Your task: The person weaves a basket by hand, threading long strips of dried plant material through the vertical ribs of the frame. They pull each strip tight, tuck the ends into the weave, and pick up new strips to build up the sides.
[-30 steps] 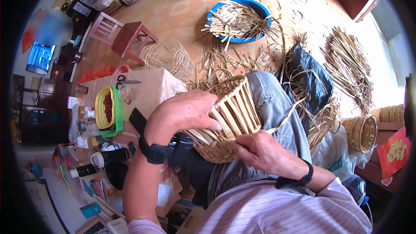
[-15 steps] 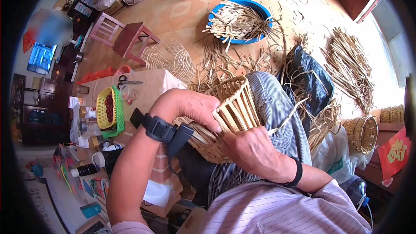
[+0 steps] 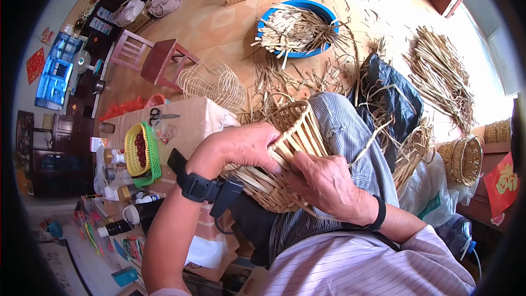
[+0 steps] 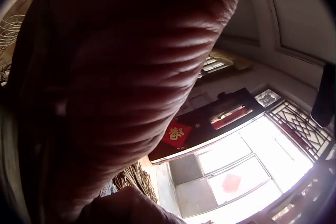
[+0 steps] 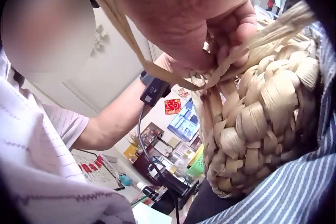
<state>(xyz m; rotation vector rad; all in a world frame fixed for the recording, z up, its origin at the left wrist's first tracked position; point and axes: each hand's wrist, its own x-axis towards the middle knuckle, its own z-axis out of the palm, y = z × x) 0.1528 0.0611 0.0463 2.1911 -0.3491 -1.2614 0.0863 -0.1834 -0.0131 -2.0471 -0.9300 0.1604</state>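
Note:
A partly woven basket (image 3: 266, 194) rests on its side across the lap, with bare upright stakes (image 3: 307, 140) between its braided wall and an open rim. My left hand (image 3: 238, 145) grips the stakes from the left, thumb across them. Against the front of the basket, my right hand (image 3: 326, 183) pinches a flat, dried plant strip (image 5: 226, 71) at the edge of the weave. In the right wrist view the curled fingers of that hand sit above the plump braid (image 5: 257, 119). The left wrist view is mostly filled by the left palm (image 4: 131, 87), its fingertips hidden.
A blue tub (image 3: 307, 53) of cut strips stands on the floor ahead. Nearby are a black plastic bag (image 3: 394, 98), a bundle of stalks (image 3: 441, 77) and an open wire-like basket frame (image 3: 216, 85). Scissors (image 3: 163, 114) and a yellow fruit basket (image 3: 131, 151) lie on the left table.
My right hand has moved up and left along the basket, closer to the left hand, its wrist turning. The left hand keeps its hold; the head view has shifted slightly.

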